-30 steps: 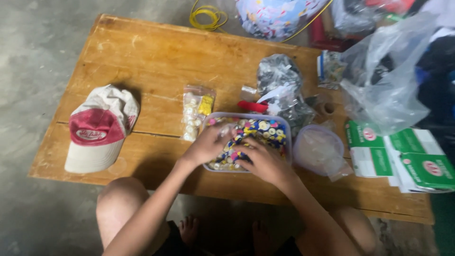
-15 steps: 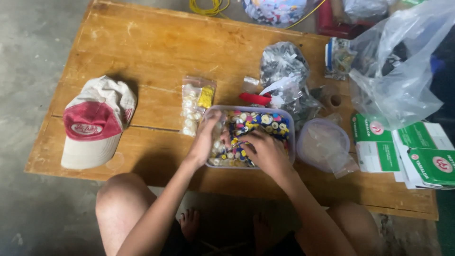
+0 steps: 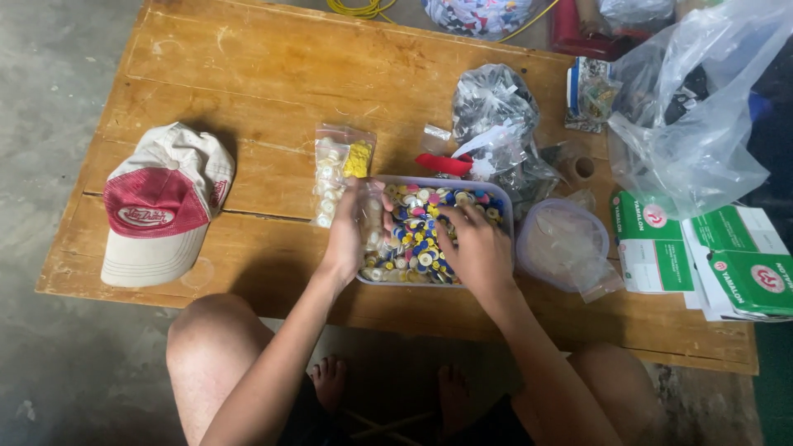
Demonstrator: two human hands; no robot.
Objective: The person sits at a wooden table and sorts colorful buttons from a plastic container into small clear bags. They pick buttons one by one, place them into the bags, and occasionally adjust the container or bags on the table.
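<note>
1. The left hand [image 3: 351, 234] is resting at the left end of a clear plastic tub [image 3: 505, 216], fingers curled around a small clear bag [image 3: 371, 225] of pale buttons.
2. The right hand [image 3: 473, 248] is lying palm down inside the tub, fingers bent and digging into the mixed coloured buttons [image 3: 420, 239]; I cannot tell whether it is pinching any.
3. The tub is sitting near the front edge of the wooden table [image 3: 248, 74], straight ahead of the person's knees.
4. Two more little bags [image 3: 340, 169], one white and one yellow, are lying just beside the tub on its left.
5. A red and white cap [image 3: 161, 202] is lying well apart at the left.
6. A round clear lid [image 3: 563, 244] is lying just right of the tub, with green and white boxes [image 3: 702, 256] beyond it.
</note>
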